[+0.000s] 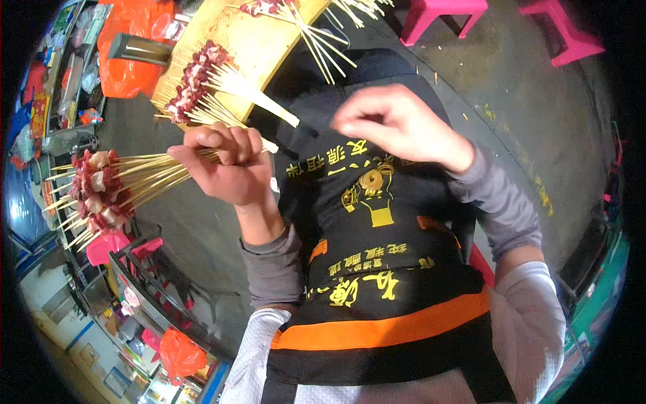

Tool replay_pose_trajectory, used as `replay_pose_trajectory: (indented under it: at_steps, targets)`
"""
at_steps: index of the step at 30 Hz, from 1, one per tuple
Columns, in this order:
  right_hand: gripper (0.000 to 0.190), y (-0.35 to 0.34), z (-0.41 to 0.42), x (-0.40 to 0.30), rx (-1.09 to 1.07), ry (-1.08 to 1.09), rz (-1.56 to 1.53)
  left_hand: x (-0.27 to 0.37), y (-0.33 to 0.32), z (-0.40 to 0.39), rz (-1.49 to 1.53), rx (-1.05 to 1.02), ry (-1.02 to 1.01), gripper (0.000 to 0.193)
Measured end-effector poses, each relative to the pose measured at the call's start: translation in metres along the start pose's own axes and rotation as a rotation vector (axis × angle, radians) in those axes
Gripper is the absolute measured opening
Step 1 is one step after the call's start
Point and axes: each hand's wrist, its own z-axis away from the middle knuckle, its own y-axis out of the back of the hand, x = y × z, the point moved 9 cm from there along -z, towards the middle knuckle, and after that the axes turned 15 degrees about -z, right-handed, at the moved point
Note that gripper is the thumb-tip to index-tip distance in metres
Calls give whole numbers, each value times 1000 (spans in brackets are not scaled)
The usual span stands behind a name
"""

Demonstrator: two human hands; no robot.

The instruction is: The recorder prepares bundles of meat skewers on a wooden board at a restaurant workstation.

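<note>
My left hand [227, 161] is closed around the bare ends of a bundle of wooden skewers; cubes of raw meat [98, 194] sit near the pointed ends, at the left. My right hand [398, 121], slightly blurred, hovers over my black apron [313, 202] with curled fingers; no object is visible in it. Rubber bands [372, 179] lie on the apron below that hand. More meat skewers [194, 83] lie on a wooden board [275, 55] beyond my left hand, with their bare ends towards me.
Another group of skewers [323, 43] juts over the board's right edge. A metal cylinder [140, 49] and an orange plastic bag [118, 76] are at the board's left. Pink plastic stools [444, 7] stand on the floor at the top right. Crowded shelves [65, 96] line the left.
</note>
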Motion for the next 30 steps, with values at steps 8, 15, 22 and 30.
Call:
replay_pose_trajectory:
  at_steps: [8, 15, 22, 30]
  targets:
    - [10, -72, 65, 29, -287, 129, 557, -15, 46, 24, -52, 81, 111, 47]
    - [10, -119, 52, 53, -446, 147, 656, -22, 38, 28, 16, 49, 146, 49]
    - [9, -117, 53, 44, -468, 163, 652, -33, 36, 27, 150, -20, 170, 51]
    - [6, -79, 20, -6, -255, 134, 267, -41, 46, 28, 85, 188, 233, 48]
